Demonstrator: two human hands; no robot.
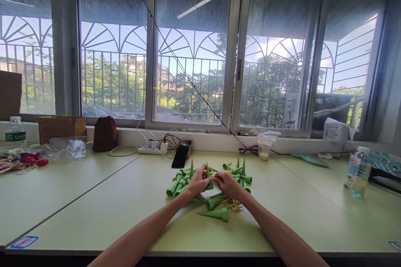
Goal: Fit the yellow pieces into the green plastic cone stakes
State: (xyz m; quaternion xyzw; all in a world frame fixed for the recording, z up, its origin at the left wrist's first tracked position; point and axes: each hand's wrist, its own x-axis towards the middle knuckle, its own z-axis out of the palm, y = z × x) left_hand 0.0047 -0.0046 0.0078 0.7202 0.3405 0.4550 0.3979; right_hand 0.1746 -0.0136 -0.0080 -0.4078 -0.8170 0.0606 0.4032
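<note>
Several green cone-shaped plastic pieces (181, 181) lie in a heap on the pale green table (125, 208), with a few small yellowish bits (232, 205) beside them. My left hand (198, 180) and my right hand (228, 183) meet over the heap, fingers curled. Together they pinch one upright green cone (208, 174) between them. One long cone (216, 214) lies alone nearest to me. Two more cones (216, 201) rest under my right wrist.
A black phone (181, 155) and a white power strip (153, 148) sit behind the heap. A water bottle (357, 172) stands at right, another bottle (14, 133), a cardboard box (61, 127), a brown pouch (105, 133) and red items (29, 160) at left. Barred windows run behind.
</note>
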